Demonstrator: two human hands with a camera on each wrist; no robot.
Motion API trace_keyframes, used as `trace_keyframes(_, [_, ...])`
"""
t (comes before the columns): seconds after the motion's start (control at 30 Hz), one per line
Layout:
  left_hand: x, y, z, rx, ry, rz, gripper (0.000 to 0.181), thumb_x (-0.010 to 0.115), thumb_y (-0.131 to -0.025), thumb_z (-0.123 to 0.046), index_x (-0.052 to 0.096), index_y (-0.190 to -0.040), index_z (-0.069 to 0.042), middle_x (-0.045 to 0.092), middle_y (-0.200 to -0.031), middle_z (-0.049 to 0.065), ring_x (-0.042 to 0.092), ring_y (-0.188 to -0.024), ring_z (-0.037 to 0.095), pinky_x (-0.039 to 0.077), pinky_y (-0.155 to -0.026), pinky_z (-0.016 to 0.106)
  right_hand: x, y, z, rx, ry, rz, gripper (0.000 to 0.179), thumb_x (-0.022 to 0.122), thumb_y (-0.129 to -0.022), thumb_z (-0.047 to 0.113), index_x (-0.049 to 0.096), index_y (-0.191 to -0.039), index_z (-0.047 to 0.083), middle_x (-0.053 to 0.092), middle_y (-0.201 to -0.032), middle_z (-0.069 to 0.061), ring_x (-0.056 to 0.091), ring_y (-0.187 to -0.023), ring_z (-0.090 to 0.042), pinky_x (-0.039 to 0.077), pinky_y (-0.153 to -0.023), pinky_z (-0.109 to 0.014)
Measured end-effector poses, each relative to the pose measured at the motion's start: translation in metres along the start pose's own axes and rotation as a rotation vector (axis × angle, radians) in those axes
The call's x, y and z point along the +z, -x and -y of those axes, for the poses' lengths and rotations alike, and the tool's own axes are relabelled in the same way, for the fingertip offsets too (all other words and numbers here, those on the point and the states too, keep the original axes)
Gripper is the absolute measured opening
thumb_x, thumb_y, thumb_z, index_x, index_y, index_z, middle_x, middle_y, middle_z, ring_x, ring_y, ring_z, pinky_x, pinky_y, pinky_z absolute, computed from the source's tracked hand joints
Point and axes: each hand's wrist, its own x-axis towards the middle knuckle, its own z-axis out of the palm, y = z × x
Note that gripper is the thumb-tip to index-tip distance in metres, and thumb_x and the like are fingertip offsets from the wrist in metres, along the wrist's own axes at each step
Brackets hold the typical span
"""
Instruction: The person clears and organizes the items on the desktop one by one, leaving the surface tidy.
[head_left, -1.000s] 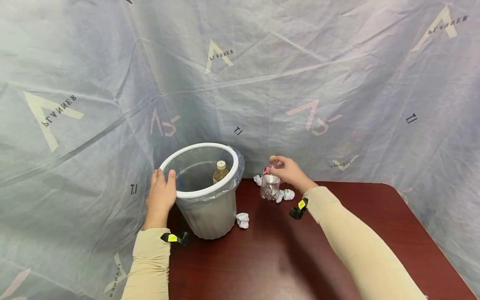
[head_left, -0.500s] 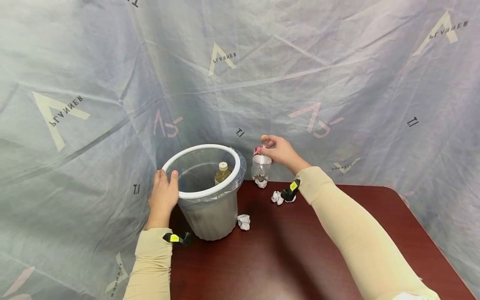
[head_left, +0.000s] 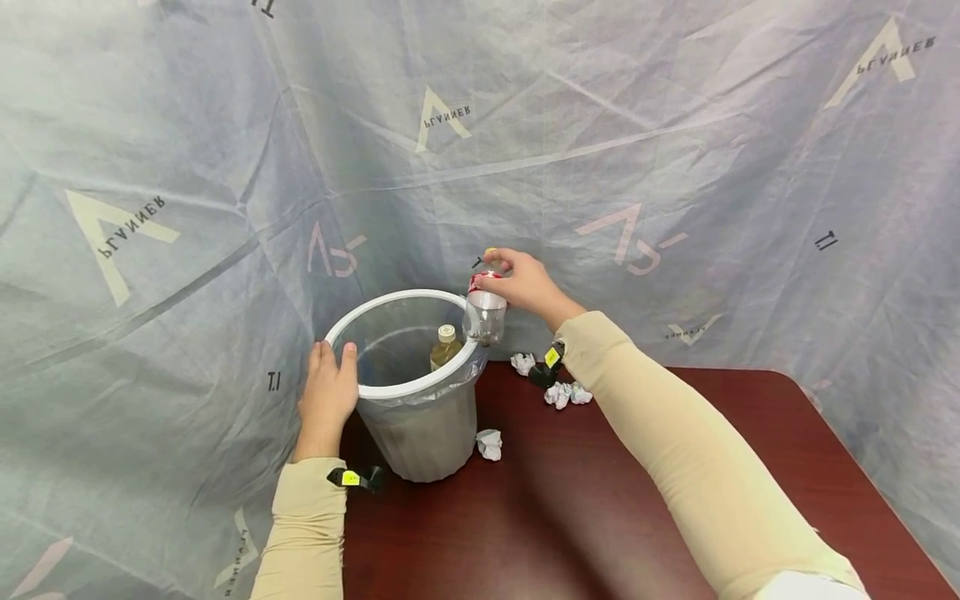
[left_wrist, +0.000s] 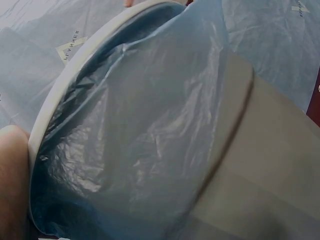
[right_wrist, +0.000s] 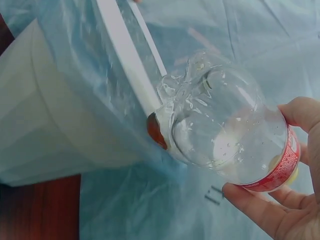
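A clear plastic bottle (head_left: 487,317) with a red label band hangs upright in the head view at the right rim of a grey waste bin (head_left: 420,442). My right hand (head_left: 525,287) holds it by its upper part, near the yellow cap (head_left: 491,252). In the right wrist view, thumb and fingers grip the bottle (right_wrist: 225,125) around its label, its base close to the bin's white rim (right_wrist: 132,60). My left hand (head_left: 327,396) rests against the bin's left rim, fingers extended and thumb up. A bottle of brownish liquid (head_left: 446,348) stands inside the bin.
Several crumpled paper balls lie on the dark red table (head_left: 637,483): one paper ball (head_left: 490,444) beside the bin's foot, a second paper ball (head_left: 522,363) farther back, others below the right wrist. A thin plastic liner (left_wrist: 145,120) folds over the rim. Grey fabric (head_left: 600,167) hangs behind.
My right hand has raised the clear bottle and carried it left, from above the paper balls to the bin's rim. The left hand stays at the rim.
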Motion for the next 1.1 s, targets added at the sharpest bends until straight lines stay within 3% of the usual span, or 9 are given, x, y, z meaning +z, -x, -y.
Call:
trace_keyframes(0.2, [0.001,-0.001,0.0,0.006,0.011,0.001,0.087,0.014,-0.102,-0.067,0.004,-0.163,-0.005,0.001,-0.169,0.017,0.015,-0.15,0.048,0.016,-0.104,0.081,0.018,-0.002,0.019,-0.061,-0.007,-0.008,0.049,0.073,-0.092,0.038,0.062,-0.135,0.019,0.054,-0.132,-0.016,0.055,-0.116,-0.028,0.058,-0.069,-0.036])
trace_keyframes(0.43, [0.003,0.002,0.002,-0.003,0.016,0.018,0.086,0.014,-0.103,-0.066,0.003,-0.163,-0.005,-0.001,-0.17,0.016,0.014,-0.151,0.047,0.015,-0.105,0.081,0.044,-0.003,0.026,-0.094,0.068,0.017,0.052,0.073,-0.092,0.043,0.061,-0.138,0.023,0.053,-0.134,-0.013,0.05,-0.124,-0.025,0.049,-0.093,-0.044])
trace_keyframes(0.67, [0.0,0.004,0.005,-0.008,0.023,0.004,0.086,0.014,-0.103,-0.065,0.004,-0.162,-0.004,0.0,-0.169,0.017,0.014,-0.151,0.048,0.017,-0.104,0.081,0.06,-0.002,0.029,-0.138,0.051,0.04,0.053,0.073,-0.093,0.041,0.059,-0.142,0.023,0.052,-0.134,-0.013,0.054,-0.124,-0.025,0.051,-0.093,-0.04])
trace_keyframes(0.87, [0.0,0.001,0.004,-0.002,0.022,0.0,0.086,0.014,-0.103,-0.066,0.004,-0.163,-0.005,0.0,-0.17,0.016,0.015,-0.15,0.048,0.017,-0.103,0.082,0.062,0.004,0.024,-0.176,-0.003,0.042,0.044,0.07,-0.096,0.04,0.064,-0.136,0.023,0.05,-0.13,-0.011,0.065,-0.102,-0.023,0.055,-0.083,-0.037])
trace_keyframes(1.1, [0.0,0.0,0.002,-0.005,0.026,0.012,0.086,0.014,-0.103,-0.066,0.004,-0.163,-0.006,-0.001,-0.17,0.015,0.014,-0.151,0.048,0.015,-0.104,0.082,0.045,0.006,0.004,-0.252,-0.03,-0.011,0.04,0.068,-0.098,0.035,0.064,-0.137,0.026,0.05,-0.134,-0.012,0.062,-0.107,-0.024,0.054,-0.086,-0.041])
